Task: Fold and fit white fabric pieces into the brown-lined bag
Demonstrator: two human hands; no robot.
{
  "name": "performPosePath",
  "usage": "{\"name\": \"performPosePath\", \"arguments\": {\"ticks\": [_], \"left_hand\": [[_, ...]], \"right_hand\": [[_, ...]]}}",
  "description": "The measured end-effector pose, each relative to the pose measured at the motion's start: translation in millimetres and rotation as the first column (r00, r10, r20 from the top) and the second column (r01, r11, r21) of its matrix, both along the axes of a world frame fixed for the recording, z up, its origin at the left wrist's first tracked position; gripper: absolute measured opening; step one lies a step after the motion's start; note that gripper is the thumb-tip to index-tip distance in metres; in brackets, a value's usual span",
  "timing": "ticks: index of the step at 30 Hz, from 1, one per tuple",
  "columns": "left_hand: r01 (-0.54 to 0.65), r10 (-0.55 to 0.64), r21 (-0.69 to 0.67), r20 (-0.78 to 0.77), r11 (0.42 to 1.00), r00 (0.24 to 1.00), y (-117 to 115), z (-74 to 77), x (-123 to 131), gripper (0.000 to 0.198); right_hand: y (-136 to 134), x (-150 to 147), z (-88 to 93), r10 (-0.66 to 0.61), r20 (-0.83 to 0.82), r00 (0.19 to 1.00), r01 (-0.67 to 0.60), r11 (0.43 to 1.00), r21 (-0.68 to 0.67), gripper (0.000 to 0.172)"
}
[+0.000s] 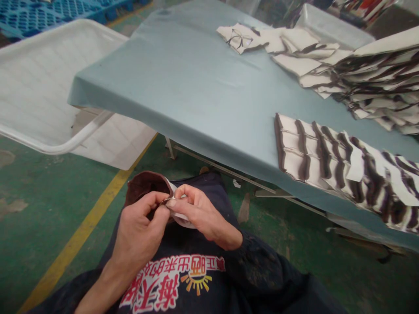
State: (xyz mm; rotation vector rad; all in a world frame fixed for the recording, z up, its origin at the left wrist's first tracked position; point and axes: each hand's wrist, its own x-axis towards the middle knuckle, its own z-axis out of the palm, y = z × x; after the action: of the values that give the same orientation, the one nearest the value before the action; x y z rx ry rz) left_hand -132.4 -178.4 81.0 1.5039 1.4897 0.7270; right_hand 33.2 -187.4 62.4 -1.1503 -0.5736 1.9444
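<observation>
Over my lap I hold a brown-and-white fabric piece (141, 184), with its brown side curling up at the left and a white part showing at the right. My left hand (139, 231) pinches its edge between thumb and fingers. Close against it, my right hand (204, 213) pinches the same edge, thumb and fingertips pressed together. The fingertips of both hands nearly meet, hiding the spot they grip. Below them is a dark apron (235, 279) with red and white lettering and a sun print.
A table with a grey-blue cover (183, 83) stands ahead. Rows of folded white-and-brown pieces (291, 146) lie at its right edge, with a larger pile (376, 83) behind. Eyeglasses (240, 40) rest on cloth pieces. A large white tub (36, 65) stands left.
</observation>
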Motion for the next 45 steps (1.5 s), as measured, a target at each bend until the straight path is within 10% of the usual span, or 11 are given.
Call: {"name": "performPosePath", "arguments": {"ticks": [10,17,23,25,28,32,38,45], "left_hand": [[0.108,-0.099,-0.087,0.101,0.99,0.99,20.3,1.2,-4.8,0.024],[0.186,-0.172,-0.086,0.148,0.979,0.974,24.8,20.2,-19.4,0.03],[0.247,-0.24,-0.029,0.147,0.969,0.959,25.3,25.9,-24.3,0.024],[0.31,-0.31,0.018,0.122,0.95,0.943,27.1,31.2,-24.7,0.024],[0.412,-0.419,0.084,0.099,0.908,0.903,29.1,42.3,-20.9,0.025],[0.462,-0.48,0.173,0.081,0.87,0.874,26.8,53.5,-14.3,0.023],[0.388,-0.41,0.232,0.054,0.892,0.911,14.6,53.2,-14.7,0.014],[0.388,-0.418,0.396,-0.012,0.832,0.909,11.8,36.8,-15.7,0.017]], "right_hand": [[25.9,2.0,-36.8,0.196,-0.092,0.976,-0.199,0.98,-0.024,0.053],[27.9,4.2,-25.5,0.257,-0.043,0.965,-0.251,0.961,0.12,0.061],[18.7,24.9,-6.4,0.069,0.253,0.965,-0.14,0.952,0.272,0.023],[13.9,32.6,9.1,-0.106,0.432,0.895,-0.132,0.864,0.485,0.021],[12.6,39.0,35.4,-0.246,0.577,0.779,-0.382,0.544,0.747,0.032],[24.0,43.8,54.7,-0.247,0.661,0.708,-0.603,0.277,0.749,0.04],[25.1,50.6,56.4,-0.132,0.823,0.552,-0.742,0.374,0.557,0.016],[19.7,51.4,65.5,0.147,0.652,0.744,-0.6,0.578,0.554,0.027]]}}
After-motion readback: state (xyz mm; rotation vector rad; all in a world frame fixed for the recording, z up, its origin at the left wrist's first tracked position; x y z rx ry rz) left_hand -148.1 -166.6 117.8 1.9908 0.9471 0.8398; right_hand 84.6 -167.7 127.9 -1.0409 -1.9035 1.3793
